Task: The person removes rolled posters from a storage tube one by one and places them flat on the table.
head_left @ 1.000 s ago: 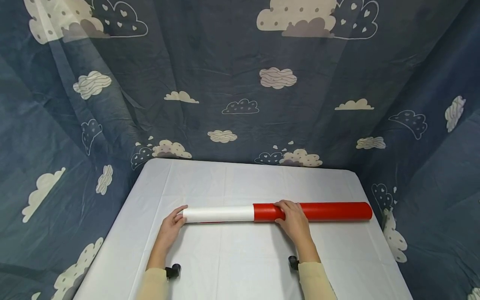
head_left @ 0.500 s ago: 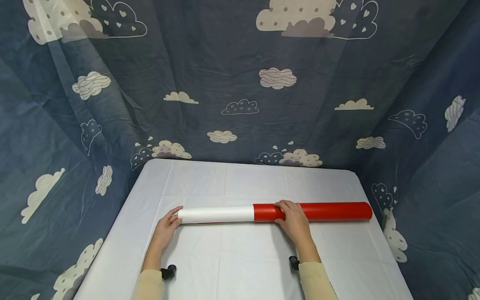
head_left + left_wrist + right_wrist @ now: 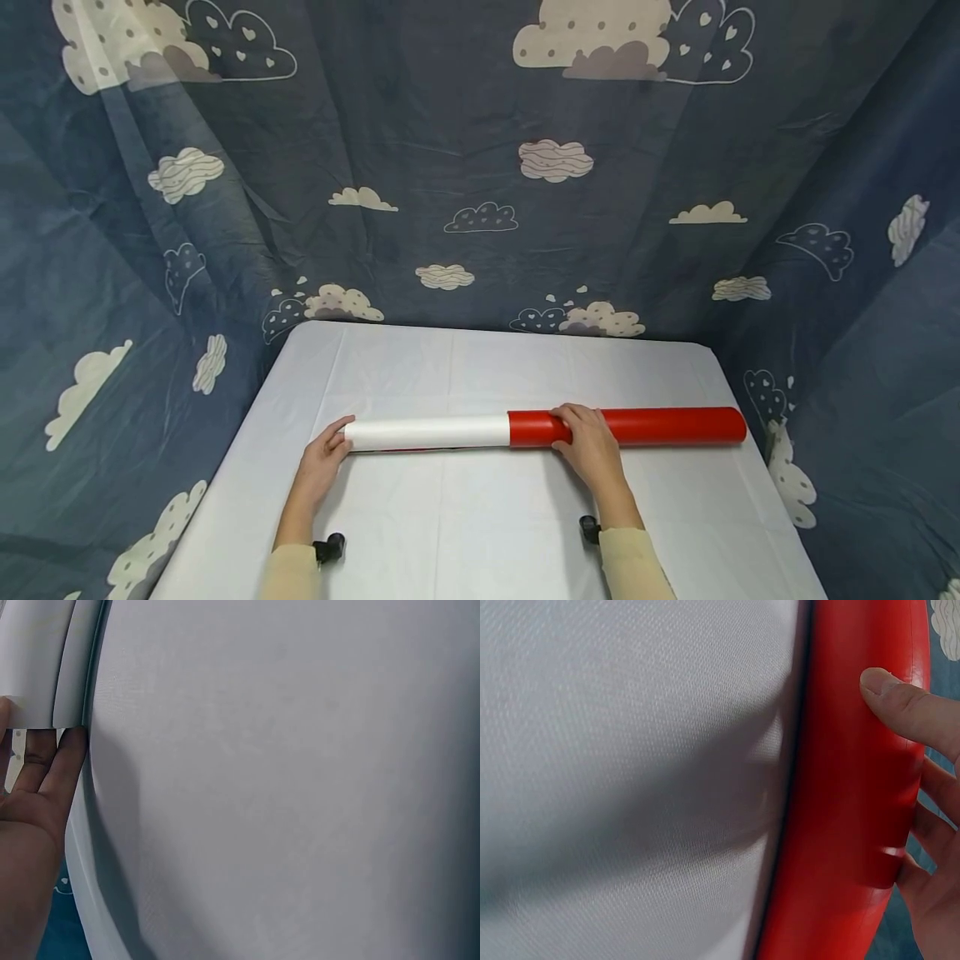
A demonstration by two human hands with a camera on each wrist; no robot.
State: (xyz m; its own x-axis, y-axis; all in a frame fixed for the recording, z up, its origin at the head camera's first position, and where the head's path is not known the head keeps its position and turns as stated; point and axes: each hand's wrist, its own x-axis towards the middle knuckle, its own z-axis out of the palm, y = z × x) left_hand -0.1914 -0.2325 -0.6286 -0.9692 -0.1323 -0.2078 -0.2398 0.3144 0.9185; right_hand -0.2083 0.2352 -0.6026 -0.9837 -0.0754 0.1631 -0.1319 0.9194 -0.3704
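Observation:
A long roll lies crosswise on the white-covered table. Its left part is a smooth white roll (image 3: 427,433) with a long seam showing in the left wrist view; its right part is a wider, glossy red roll (image 3: 675,426). The white one comes out of the red one's left end, and a thin red line shows along its lower edge. My left hand (image 3: 321,463) pinches the white roll's left end, fingertips at the rim. My right hand (image 3: 591,442) grips the red roll near its left end, thumb on the near side; its other fingers are partly hidden behind the red roll.
White cloth (image 3: 480,525) covers the table, whose rounded far edge meets a dark blue curtain (image 3: 465,125) printed with clouds. The curtain also hangs along both sides. A small black camera (image 3: 330,547) sits at the left wrist, another camera (image 3: 590,529) at the right.
My left hand has moved left with the white roll's end, and more of the white roll now shows outside the red one. My right hand and the red roll have stayed in place.

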